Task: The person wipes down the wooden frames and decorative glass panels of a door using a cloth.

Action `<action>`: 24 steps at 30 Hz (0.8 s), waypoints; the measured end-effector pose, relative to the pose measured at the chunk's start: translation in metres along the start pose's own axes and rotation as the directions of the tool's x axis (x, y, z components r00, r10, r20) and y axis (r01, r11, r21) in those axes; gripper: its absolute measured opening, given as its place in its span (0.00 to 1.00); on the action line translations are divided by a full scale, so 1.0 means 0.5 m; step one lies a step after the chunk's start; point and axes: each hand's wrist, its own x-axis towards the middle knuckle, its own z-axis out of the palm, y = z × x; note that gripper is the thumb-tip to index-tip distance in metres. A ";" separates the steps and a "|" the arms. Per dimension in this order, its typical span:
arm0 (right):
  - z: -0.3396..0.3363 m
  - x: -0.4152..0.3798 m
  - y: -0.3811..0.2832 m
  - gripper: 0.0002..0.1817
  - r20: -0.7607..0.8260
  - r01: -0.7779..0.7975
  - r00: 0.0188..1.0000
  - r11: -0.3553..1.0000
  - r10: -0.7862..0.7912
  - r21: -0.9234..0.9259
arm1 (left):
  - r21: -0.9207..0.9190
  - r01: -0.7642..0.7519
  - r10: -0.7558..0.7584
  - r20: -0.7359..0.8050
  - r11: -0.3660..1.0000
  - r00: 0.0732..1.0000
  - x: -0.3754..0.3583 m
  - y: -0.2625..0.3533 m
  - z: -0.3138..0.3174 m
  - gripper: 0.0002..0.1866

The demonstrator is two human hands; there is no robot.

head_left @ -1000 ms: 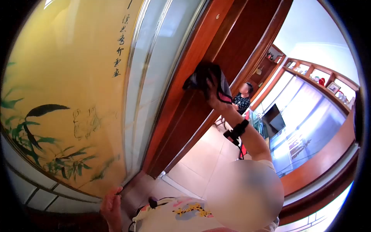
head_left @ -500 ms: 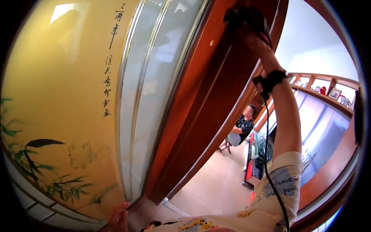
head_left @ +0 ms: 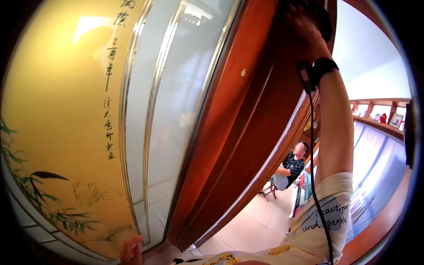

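My right arm reaches up along a dark red wooden door frame (head_left: 247, 128). At its top my right hand (head_left: 304, 22) touches the wood, next to something black; shadow hides most of the fingers, so its grip cannot be made out. A black band with a cable (head_left: 312, 145) circles the wrist. Low in the view my left hand (head_left: 131, 251) has its fingers curled, near the bottom edge of a yellow painted panel (head_left: 66, 110). Whether it holds anything is hidden.
Glass strips with gold edging (head_left: 154, 101) run between panel and frame. Through the doorway, a person (head_left: 291, 165) sits on a stool on the tiled floor (head_left: 260, 216). Further right are a wooden shelf (head_left: 375, 122) with ornaments and a curtain (head_left: 380, 163).
The view has shifted, and more of the panel's writing shows. My right hand sits higher and further right in the picture. The seated person appears lower and further right.
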 end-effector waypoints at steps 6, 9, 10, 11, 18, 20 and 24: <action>-0.034 -0.238 -0.121 0.21 0.339 0.597 0.801 0.621 -0.493 -0.508 | -0.091 -0.108 0.106 -0.016 0.990 0.994 0.018 0.015 0.037 0.12; -0.124 -0.338 -0.225 0.24 0.230 0.368 0.914 0.922 -0.334 -0.122 | -0.093 -0.077 0.080 0.024 0.993 0.997 0.020 -0.018 0.051 0.12; -0.159 -0.348 -0.249 0.26 0.188 -0.073 0.982 0.857 -0.029 0.510 | -0.088 -0.082 0.084 0.029 0.993 0.996 0.022 -0.011 0.049 0.12; -0.176 -0.353 -0.246 0.26 0.192 -0.079 0.981 0.858 -0.023 0.508 | -0.098 -0.053 0.058 0.052 0.994 0.997 0.022 0.004 0.047 0.12; -0.030 -0.230 -0.083 0.25 -0.274 0.021 0.960 0.961 0.058 0.277 | -0.167 0.019 -0.007 0.071 0.986 0.997 0.033 0.050 0.065 0.13; -0.092 -0.147 -0.051 0.27 -0.213 -0.052 0.973 0.979 0.094 0.195 | -0.164 0.066 -0.061 0.033 0.984 0.998 0.035 0.078 0.073 0.12; 0.081 -0.050 0.103 0.32 -0.404 -0.179 0.886 0.971 0.230 0.160 | -0.115 0.098 -0.092 0.058 0.989 0.994 0.014 0.065 0.067 0.14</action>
